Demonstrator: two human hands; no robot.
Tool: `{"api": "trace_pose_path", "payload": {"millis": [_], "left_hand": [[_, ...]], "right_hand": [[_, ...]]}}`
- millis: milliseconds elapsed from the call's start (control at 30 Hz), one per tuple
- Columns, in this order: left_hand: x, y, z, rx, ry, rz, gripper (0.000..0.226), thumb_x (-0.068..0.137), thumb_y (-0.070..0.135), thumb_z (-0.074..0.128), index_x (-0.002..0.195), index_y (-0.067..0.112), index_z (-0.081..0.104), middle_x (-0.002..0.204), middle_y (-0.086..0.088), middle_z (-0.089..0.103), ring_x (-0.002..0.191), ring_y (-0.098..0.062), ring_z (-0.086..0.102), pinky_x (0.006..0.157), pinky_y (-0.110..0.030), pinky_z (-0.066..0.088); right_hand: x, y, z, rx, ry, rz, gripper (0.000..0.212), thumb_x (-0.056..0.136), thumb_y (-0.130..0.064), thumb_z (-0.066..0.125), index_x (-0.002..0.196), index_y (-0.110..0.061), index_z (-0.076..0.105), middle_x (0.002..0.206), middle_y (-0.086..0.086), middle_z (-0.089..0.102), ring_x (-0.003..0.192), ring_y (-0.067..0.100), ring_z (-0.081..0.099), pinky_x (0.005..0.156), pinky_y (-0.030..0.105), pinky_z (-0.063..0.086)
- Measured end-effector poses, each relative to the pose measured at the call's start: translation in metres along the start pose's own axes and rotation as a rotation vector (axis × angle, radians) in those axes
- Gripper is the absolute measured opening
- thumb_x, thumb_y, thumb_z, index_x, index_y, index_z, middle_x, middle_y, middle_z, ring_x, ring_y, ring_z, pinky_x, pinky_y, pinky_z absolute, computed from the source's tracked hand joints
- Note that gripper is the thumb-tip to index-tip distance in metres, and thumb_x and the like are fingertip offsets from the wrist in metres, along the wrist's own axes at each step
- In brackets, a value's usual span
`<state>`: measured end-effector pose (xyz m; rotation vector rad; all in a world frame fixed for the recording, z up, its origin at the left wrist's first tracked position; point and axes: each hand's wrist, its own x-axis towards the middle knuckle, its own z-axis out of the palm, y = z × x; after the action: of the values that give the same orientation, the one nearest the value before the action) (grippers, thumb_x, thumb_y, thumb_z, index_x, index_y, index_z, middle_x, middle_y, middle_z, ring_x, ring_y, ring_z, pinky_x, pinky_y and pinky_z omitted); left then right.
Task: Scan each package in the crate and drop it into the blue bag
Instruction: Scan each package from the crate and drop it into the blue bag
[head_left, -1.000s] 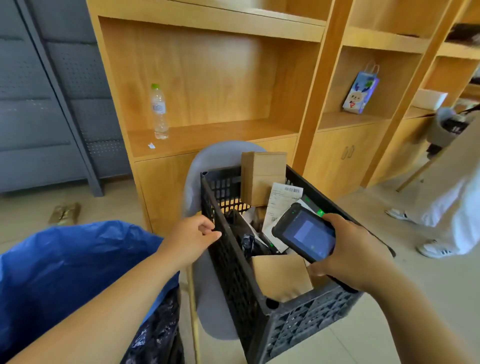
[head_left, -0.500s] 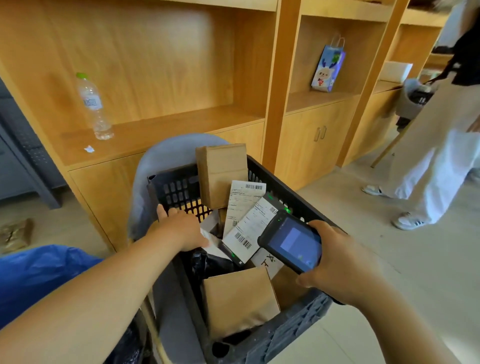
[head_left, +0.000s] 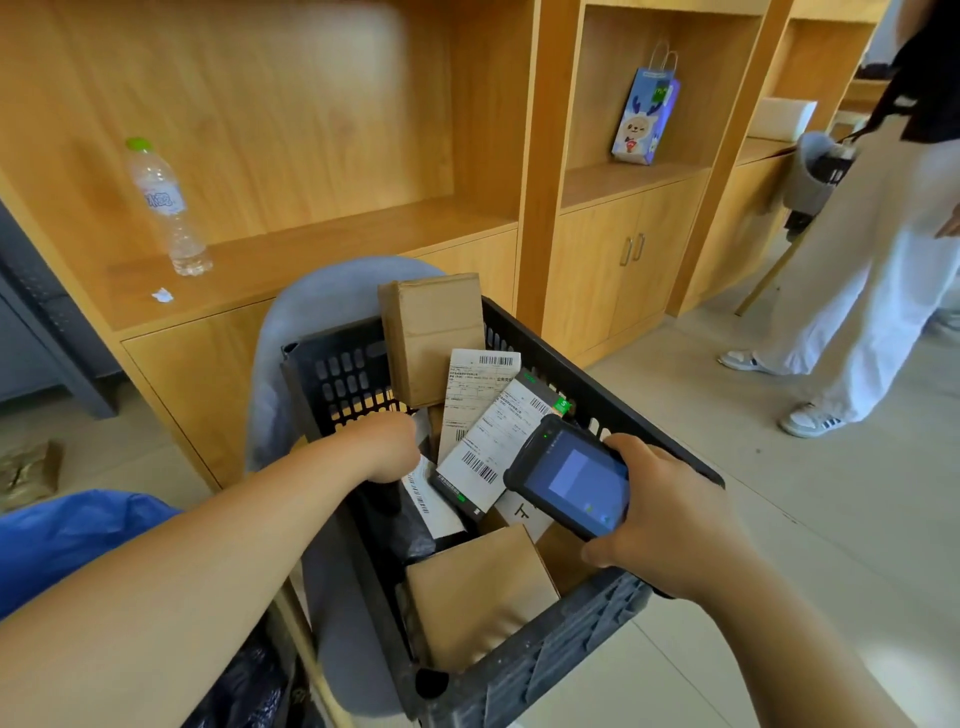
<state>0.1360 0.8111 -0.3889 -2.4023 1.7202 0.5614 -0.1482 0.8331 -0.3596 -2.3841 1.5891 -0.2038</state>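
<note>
Left hand (head_left: 387, 447) now deeper in crate (head_left: 337, 374), grip unseen; right hand (head_left: 670, 519) grips scanner (head_left: 571, 480) over rim.

Black slatted crate (head_left: 343, 374) sits on a grey chair (head_left: 332, 301), frame centre.

Left hand (head_left: 387, 447) is at the crate's 9 o'clock, wrist bent down among the packages. Its fingers are hidden, so grip cannot be determined.

Right hand (head_left: 670, 519), at the crate's 3 o'clock, grips a handheld scanner (head_left: 571, 480) with its screen lit and facing up. The scanner's top end is just beside a black package with barcode label (head_left: 493, 452).

Tall cardboard box (head_left: 434, 332) stands upright at the crate's 12 o'clock, with a white-labelled package (head_left: 480, 389) leaning against it. Brown parcel (head_left: 478, 592) lies tilted at 6 o'clock.

Blue bag (head_left: 67, 540) is at frame 8 o'clock. Water bottle (head_left: 166, 208) stands on the wooden shelf (head_left: 311, 249) at 10 o'clock, and a paper gift bag (head_left: 644, 119) at 1 o'clock. A standing person in white trousers (head_left: 872, 260) is at 3 o'clock.
</note>
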Motion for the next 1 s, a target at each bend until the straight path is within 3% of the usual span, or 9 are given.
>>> {"api": "trace_pose_path", "payload": {"millis": [167, 267, 367, 433, 600, 667, 767, 867, 1000], "left_hand": [[-0.011, 0.001, -0.012, -0.019, 0.19, -0.023, 0.02, 0.088, 0.001, 0.049, 0.072, 0.012, 0.052, 0.071, -0.002, 0.05, 0.063, -0.015, 0.049, 0.063, -0.028, 0.043], [-0.03, -0.001, -0.032, -0.114, 0.295, -0.024, 0.018, 0.085, -0.006, 0.045, 0.077, 0.008, 0.052, 0.071, -0.004, 0.044, 0.065, -0.018, 0.045, 0.055, -0.028, 0.033], [-0.056, -0.01, -0.055, -0.193, 0.401, -0.034, 0.02, 0.085, -0.009, 0.04, 0.078, 0.009, 0.045, 0.075, -0.007, 0.041, 0.069, -0.021, 0.038, 0.058, -0.03, 0.026], [-0.076, -0.016, -0.069, -0.26, 0.497, -0.036, 0.018, 0.09, -0.004, 0.039, 0.081, 0.01, 0.045, 0.079, -0.009, 0.045, 0.069, -0.022, 0.038, 0.061, -0.034, 0.027], [-0.129, -0.026, -0.075, -0.43, 0.91, 0.098, 0.013, 0.096, 0.011, 0.045, 0.084, 0.014, 0.047, 0.069, -0.002, 0.051, 0.057, -0.015, 0.043, 0.049, -0.031, 0.027], [-0.144, -0.029, -0.064, -0.528, 0.99, 0.12, 0.014, 0.096, 0.016, 0.048, 0.083, 0.019, 0.047, 0.069, 0.001, 0.052, 0.059, -0.013, 0.046, 0.049, -0.03, 0.029], [-0.156, -0.031, -0.035, -0.64, 0.888, 0.097, 0.017, 0.096, 0.021, 0.051, 0.08, 0.025, 0.047, 0.075, 0.001, 0.053, 0.065, -0.013, 0.049, 0.053, -0.031, 0.035], [-0.157, -0.033, 0.005, -0.64, 0.654, 0.026, 0.009, 0.095, 0.019, 0.054, 0.086, 0.022, 0.051, 0.082, 0.002, 0.056, 0.07, -0.009, 0.05, 0.056, -0.027, 0.036], [-0.162, -0.039, 0.035, -0.826, 0.498, -0.065, 0.013, 0.089, 0.024, 0.065, 0.093, 0.019, 0.054, 0.086, 0.006, 0.057, 0.076, -0.007, 0.052, 0.057, -0.025, 0.036]], "right_hand": [[-0.011, -0.004, -0.005, 0.011, 0.008, -0.006, 0.092, 0.057, -0.052, 0.077, 0.132, -0.031, 0.028, 0.098, -0.011, 0.047, 0.085, 0.01, 0.05, 0.071, 0.028, 0.052], [-0.018, -0.007, -0.01, 0.019, 0.038, -0.008, 0.094, 0.056, -0.052, 0.077, 0.133, -0.029, 0.029, 0.098, -0.01, 0.048, 0.083, 0.011, 0.05, 0.067, 0.028, 0.05], [-0.026, -0.011, -0.016, 0.021, 0.074, -0.013, 0.096, 0.054, -0.052, 0.076, 0.134, -0.029, 0.029, 0.096, -0.011, 0.047, 0.081, 0.011, 0.05, 0.063, 0.028, 0.047], [-0.032, -0.014, -0.02, 0.028, 0.095, -0.015, 0.097, 0.053, -0.052, 0.076, 0.134, -0.029, 0.029, 0.094, -0.012, 0.044, 0.079, 0.012, 0.049, 0.061, 0.028, 0.046], [-0.052, -0.018, -0.026, 0.107, 0.17, -0.004, 0.101, 0.05, -0.052, 0.078, 0.136, -0.028, 0.03, 0.096, -0.012, 0.042, 0.083, 0.014, 0.049, 0.064, 0.032, 0.049], [-0.061, -0.017, -0.027, 0.146, 0.206, 0.013, 0.101, 0.049, -0.051, 0.079, 0.135, -0.029, 0.031, 0.096, -0.012, 0.043, 0.083, 0.015, 0.049, 0.064, 0.033, 0.049], [-0.073, -0.015, -0.027, 0.181, 0.23, 0.033, 0.098, 0.05, -0.049, 0.08, 0.133, -0.028, 0.033, 0.098, -0.007, 0.047, 0.085, 0.018, 0.052, 0.068, 0.038, 0.052], [-0.083, -0.014, -0.023, 0.171, 0.214, 0.035, 0.1, 0.051, -0.049, 0.081, 0.135, -0.027, 0.032, 0.1, -0.005, 0.048, 0.086, 0.02, 0.053, 0.068, 0.038, 0.053], [-0.092, -0.014, -0.016, 0.203, 0.177, 0.032, 0.1, 0.051, -0.045, 0.083, 0.136, -0.025, 0.033, 0.103, -0.002, 0.049, 0.088, 0.022, 0.053, 0.072, 0.043, 0.054]]}}
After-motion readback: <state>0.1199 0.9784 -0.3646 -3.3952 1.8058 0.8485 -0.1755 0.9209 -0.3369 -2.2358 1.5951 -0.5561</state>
